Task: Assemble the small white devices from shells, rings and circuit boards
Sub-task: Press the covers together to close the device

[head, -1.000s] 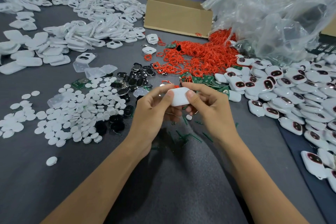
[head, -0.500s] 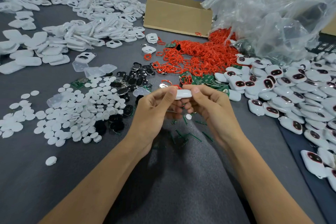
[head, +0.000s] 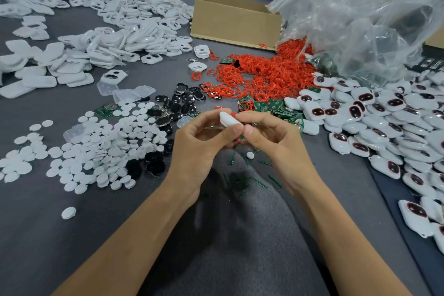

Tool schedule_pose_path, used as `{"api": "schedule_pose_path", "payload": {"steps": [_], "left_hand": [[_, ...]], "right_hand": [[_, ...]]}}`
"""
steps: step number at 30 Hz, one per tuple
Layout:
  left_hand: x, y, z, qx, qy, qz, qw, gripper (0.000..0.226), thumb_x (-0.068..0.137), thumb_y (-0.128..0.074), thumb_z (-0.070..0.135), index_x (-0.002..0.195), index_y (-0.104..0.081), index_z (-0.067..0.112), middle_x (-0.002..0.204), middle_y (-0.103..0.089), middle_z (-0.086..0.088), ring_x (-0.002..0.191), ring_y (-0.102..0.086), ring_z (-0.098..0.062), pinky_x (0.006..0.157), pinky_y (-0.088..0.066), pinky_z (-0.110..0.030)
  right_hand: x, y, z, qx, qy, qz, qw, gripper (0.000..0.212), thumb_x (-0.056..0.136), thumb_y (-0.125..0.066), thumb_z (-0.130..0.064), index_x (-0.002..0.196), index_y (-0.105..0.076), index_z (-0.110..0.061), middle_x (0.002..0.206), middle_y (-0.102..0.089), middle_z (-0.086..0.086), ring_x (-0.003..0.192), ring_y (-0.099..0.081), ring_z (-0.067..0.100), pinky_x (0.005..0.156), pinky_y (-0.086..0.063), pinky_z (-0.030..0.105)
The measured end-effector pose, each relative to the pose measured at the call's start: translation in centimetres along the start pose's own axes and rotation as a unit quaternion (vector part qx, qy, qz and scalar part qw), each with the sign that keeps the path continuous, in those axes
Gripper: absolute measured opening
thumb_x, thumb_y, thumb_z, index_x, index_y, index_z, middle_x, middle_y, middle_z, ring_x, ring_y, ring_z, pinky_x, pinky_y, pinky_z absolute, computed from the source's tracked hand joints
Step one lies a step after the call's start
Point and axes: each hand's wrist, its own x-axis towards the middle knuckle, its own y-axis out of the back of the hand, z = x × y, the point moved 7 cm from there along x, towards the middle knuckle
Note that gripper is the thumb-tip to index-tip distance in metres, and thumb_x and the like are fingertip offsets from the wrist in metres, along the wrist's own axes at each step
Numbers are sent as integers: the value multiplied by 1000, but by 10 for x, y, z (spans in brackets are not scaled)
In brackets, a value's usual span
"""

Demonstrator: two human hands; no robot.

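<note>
A small white device (head: 228,119) is held edge-on above the grey table, between both hands. My left hand (head: 199,149) pinches its near edge with thumb and forefinger. My right hand (head: 271,137) grips it from the right with curled fingers. A pile of red rings (head: 259,74) lies just beyond the hands. Green circuit boards (head: 271,106) lie in front of that pile. White shells (head: 115,38) cover the far left of the table. Assembled white devices with dark windows (head: 374,113) are heaped at the right.
White round discs (head: 101,149) spread at the left, with black oval parts (head: 177,106) beside them. A cardboard box (head: 235,21) stands at the back. A crumpled clear plastic bag (head: 360,14) fills the back right. Green offcuts (head: 242,180) litter the grey cloth (head: 240,235) near me.
The white device has turned from face-on to edge-on between my fingers and has risen slightly. Both hands stayed in about the same place.
</note>
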Motion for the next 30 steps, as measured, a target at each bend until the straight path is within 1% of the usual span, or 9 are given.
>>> {"api": "schedule_pose_path", "payload": {"steps": [3,7,11,14,16,18,22,26,30], "left_hand": [[0,5,1,9,-6,37,999,30,66,-79,23,93,-73,10,70,-72,4,58,-65,-3,53,-48,-12],[1,10,-1,59,-20,42,997,15,80,-76,10,93,-75,18,71,-68,2,61,-64,-6,53,-50,-14],[0,10,-1,104,-34,34,993,21,84,-73,7,89,-76,27,74,-72,6,65,-64,-5,56,-50,-15],[-1,9,-2,132,-34,39,990,22,87,-69,6,85,-75,27,75,-74,8,66,-67,-2,57,-50,-13],[-1,9,-2,134,-22,46,990,25,92,-63,7,81,-75,26,68,-72,10,61,-64,-1,54,-49,-13],[0,13,0,128,-25,69,989,26,95,-58,10,82,-75,25,63,-67,10,58,-59,-4,52,-49,-17],[2,30,9,95,-61,152,982,28,99,-52,16,82,-72,24,61,-63,9,56,-56,-6,50,-49,-23],[2,35,14,55,-82,170,980,28,100,-50,24,81,-71,21,63,-63,5,55,-57,-11,50,-46,-26],[3,37,14,31,-83,182,979,33,102,-46,25,80,-70,18,61,-59,2,50,-53,-13,51,-43,-29]], "right_hand": [[0,-5,1,-35,3,-27,999,25,88,-59,-2,113,-64,2,105,-70,15,91,-65,26,83,-55,40],[-2,-12,6,-30,-13,-34,999,29,93,-47,8,120,-55,-2,89,-68,12,79,-67,18,74,-59,34],[-1,-12,6,-16,-17,-35,999,42,89,-57,8,122,-54,-17,88,-70,7,76,-66,20,78,-57,37],[-3,-14,2,-165,41,-20,985,36,83,-70,0,114,-62,-17,90,-70,-2,74,-65,20,76,-57,42],[-3,-12,-1,-274,82,13,958,29,80,-73,-7,107,-67,-19,88,-70,-9,79,-65,15,77,-53,39],[-2,-7,-3,-310,99,45,945,23,83,-70,-13,104,-68,-21,90,-69,-10,82,-62,14,78,-50,32],[-5,-8,-10,-341,136,83,927,15,80,-71,-11,93,-64,-16,76,-64,-6,67,-55,9,64,-41,17],[-11,-33,-4,-403,163,8,900,16,74,-71,-7,86,-61,-6,66,-61,8,60,-51,27,58,-45,39],[-8,-36,3,-460,130,16,878,14,78,-67,-20,87,-60,-10,66,-61,15,65,-52,42,57,-46,44]]}}
